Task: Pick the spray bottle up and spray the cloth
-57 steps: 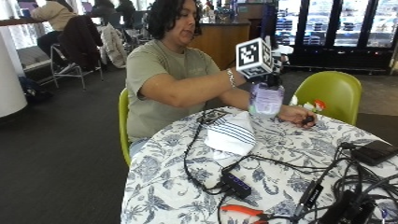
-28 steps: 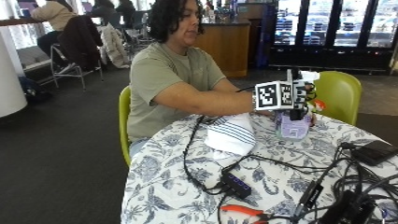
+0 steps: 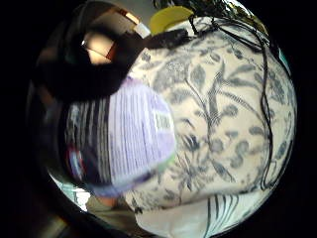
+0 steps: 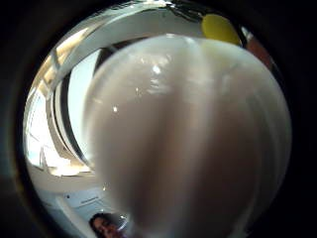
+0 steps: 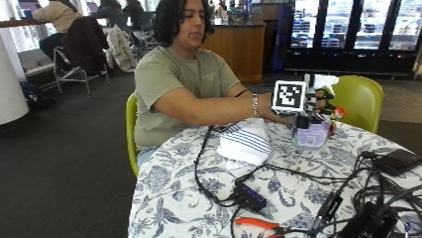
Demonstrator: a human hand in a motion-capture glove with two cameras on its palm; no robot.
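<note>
A clear plastic spray bottle with a pale purple label and a white top (image 5: 311, 135) is seen standing upright on the round table covered with a blue-and-white flower-print cloth (image 5: 191, 198). The bottle's top part is wrapped by the black-gloved right hand (image 5: 315, 106), with the fingers curled round the neck, so the bottle is held and not just touched. In the palm view by the little finger the purple label fills much of the picture, and in the palm view by the thumb the white top is pressed up close, which fits a hand closed round the bottle. It cannot be told whether a finger is placed on the trigger. The folded white cloth with dark blue stripes (image 5: 245, 142) is laid on the table just beside the bottle, on the side nearer the person, so that it can be reached by the spray without the bottle being carried far. Whether the nozzle is turned toward the cloth cannot be made out. A black box with cables (image 5: 250, 197) and a tool with orange handles (image 5: 257, 224) are left farther from the bottle, past the cloth, out of the way. A yellow-green chair (image 5: 361, 101) is seen behind the bottle.
</note>
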